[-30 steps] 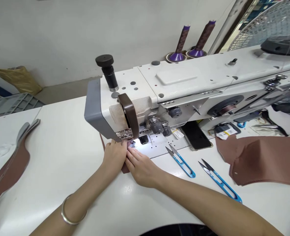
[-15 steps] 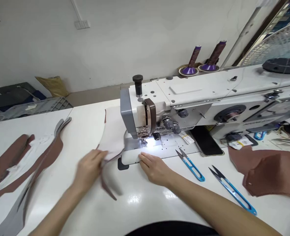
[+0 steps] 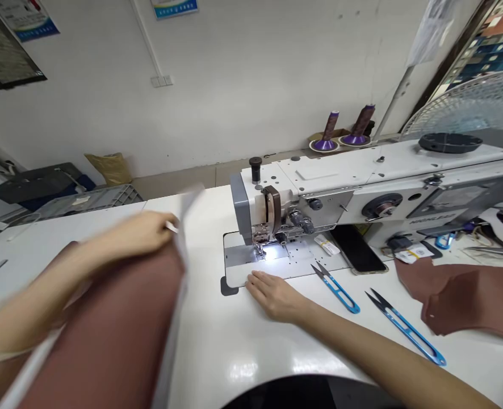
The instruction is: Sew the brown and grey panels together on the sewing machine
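The left hand (image 3: 155,230) grasps the upper edge of a brown sheet (image 3: 128,318), fingers curled round it; hand and sheet are blurred. The sheet is left of the sewing machine (image 3: 319,176), its pale right edge slanting down and out of view at the bottom, so whether its lower end touches the table (image 3: 211,341) cannot be told. A blurred pale flap sticks up past the hand. White tabletop separates this edge from the machine's base plate (image 3: 243,275), which the sheet does not reach.

The right hand (image 3: 272,292) lies palm down and released, fingers loosely stretched together, tips at the plate's front edge, just below the lit needle area. To its right, the nearer scissors (image 3: 331,284) lie with blades parted, points toward the plate's edge; the farther scissors (image 3: 393,314) lie beside them, also parted, with a strip of tabletop between. A phone (image 3: 359,250) lies behind them, near the machine's base, and a brown piece (image 3: 477,295) takes up the right side, leaving less open room there.
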`<state>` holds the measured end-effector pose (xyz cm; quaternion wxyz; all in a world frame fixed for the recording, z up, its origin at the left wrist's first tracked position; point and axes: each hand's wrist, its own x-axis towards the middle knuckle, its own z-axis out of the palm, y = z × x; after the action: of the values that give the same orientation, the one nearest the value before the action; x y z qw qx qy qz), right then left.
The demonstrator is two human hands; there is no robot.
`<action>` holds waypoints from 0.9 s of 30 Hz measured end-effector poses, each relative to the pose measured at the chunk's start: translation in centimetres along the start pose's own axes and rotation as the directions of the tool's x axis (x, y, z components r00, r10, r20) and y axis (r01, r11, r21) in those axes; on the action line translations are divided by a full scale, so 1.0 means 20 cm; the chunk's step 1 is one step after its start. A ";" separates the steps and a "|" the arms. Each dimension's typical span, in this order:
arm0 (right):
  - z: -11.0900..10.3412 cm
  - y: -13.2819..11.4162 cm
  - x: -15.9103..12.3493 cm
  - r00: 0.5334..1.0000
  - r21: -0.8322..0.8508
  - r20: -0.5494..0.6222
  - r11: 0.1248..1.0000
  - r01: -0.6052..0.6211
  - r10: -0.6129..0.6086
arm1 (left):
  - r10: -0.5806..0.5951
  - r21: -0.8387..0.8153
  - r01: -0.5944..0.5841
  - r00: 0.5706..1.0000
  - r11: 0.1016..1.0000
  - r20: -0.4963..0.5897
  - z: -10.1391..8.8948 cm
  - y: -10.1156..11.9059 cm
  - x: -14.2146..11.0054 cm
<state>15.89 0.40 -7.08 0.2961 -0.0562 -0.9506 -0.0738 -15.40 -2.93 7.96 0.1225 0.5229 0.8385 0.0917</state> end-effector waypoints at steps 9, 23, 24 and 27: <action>-0.01 -0.22 0.41 0.967 -0.063 0.213 0.985 0.159 -0.142 | 0.326 0.140 -0.392 0.880 0.909 0.345 0.38 0.08 0.11; 0.21 -0.08 0.59 0.919 0.130 0.385 0.991 0.038 -0.086 | 0.226 0.080 -0.213 0.941 0.974 -0.252 0.35 -0.32 0.00; 0.21 -0.08 0.58 0.920 0.136 0.388 0.991 0.010 -0.063 | 0.155 0.074 -0.138 0.934 0.988 -0.323 0.31 -0.42 -0.01; 0.24 -0.08 0.53 0.935 0.145 0.355 0.989 -0.037 -0.017 | -0.135 0.032 0.175 0.850 0.984 -0.509 0.12 -0.82 -0.08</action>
<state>4.30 0.41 -5.10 0.1233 -0.0510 -0.9910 0.0106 -27.93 -11.45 1.31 -0.1144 0.4158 0.8835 0.1829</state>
